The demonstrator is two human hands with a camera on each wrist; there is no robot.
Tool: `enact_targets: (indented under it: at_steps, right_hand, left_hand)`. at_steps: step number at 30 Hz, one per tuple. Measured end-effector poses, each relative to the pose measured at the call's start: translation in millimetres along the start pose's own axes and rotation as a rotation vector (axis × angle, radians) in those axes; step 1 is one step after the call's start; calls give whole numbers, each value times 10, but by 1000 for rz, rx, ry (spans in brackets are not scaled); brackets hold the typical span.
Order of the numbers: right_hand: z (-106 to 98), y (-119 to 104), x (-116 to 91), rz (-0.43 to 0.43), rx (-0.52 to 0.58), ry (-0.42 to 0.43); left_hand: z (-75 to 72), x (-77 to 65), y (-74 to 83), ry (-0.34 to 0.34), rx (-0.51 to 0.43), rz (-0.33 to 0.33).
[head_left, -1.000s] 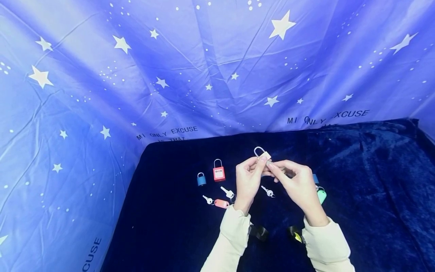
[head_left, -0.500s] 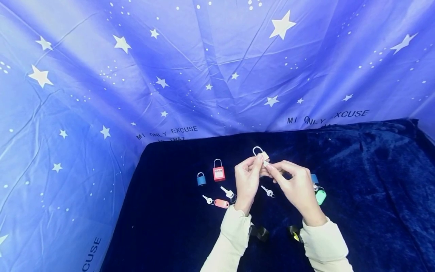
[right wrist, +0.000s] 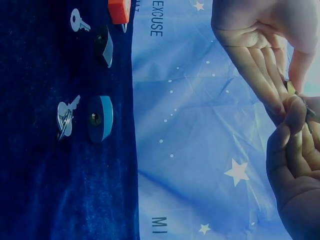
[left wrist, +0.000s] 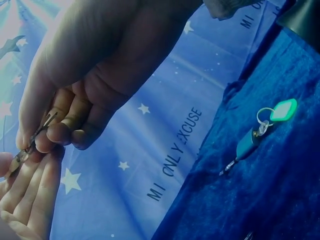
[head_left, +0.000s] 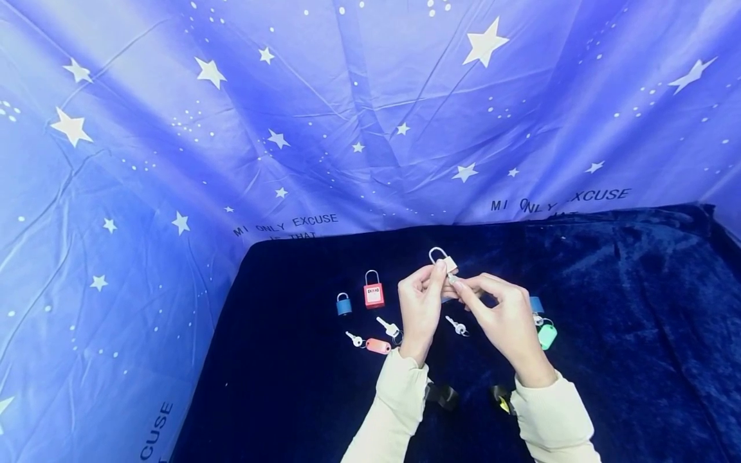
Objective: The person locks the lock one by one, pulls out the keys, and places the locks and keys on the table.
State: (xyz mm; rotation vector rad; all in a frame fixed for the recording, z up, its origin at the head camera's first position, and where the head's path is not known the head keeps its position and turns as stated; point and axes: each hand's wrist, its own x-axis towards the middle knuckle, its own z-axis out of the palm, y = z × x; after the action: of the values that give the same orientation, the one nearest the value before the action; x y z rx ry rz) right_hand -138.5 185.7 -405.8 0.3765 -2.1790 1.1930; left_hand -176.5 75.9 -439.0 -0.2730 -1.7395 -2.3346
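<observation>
In the head view my left hand [head_left: 418, 308] holds a small padlock [head_left: 450, 263] with a pale body, its thumb on the front. The metal shackle points up and to the left. My right hand [head_left: 505, 316] pinches a small silvery key [head_left: 453, 278] at the padlock's lower end. Whether the key sits inside the keyhole cannot be told. Both hands are raised over the dark cloth, fingertips close together. The left wrist view shows the key's bright bow [left wrist: 17, 162] between fingertips; fingers cover most of the padlock.
On the dark blue cloth [head_left: 278, 386] stand a blue padlock [head_left: 344, 305] and a red padlock [head_left: 374, 294]. Keys with an orange tag [head_left: 379, 346] lie before them. A loose key [head_left: 457, 326] lies between the wrists; a green tag [head_left: 547, 335] hangs by another blue padlock [head_left: 536, 304].
Both hands have shifted slightly left with the padlock. The key's bow, hidden by fingers at first, now shows between the right fingertips. The things on the cloth stay put.
</observation>
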Motion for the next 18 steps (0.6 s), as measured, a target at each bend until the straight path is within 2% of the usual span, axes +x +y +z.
enact_targets:
  at_steps: [4, 11, 14, 15, 18]
  right_hand:
    - [32, 126, -43, 2, -6, -9]
    - [40, 166, -62, -60, -31, 16]
    - [41, 157, -64, -90, -48, 27]
    - [39, 154, -64, -96, -52, 28]
    - [29, 147, -64, -114, -56, 31]
  left_hand:
    - [-5, 4, 0, 29, 18, -12]
    - [12, -3, 27, 17, -32, -21]
    - [5, 4, 23, 14, -36, -8]
    - [-19, 28, -85, 7, -49, 26]
    - [-37, 54, -75, 16, -94, 43]
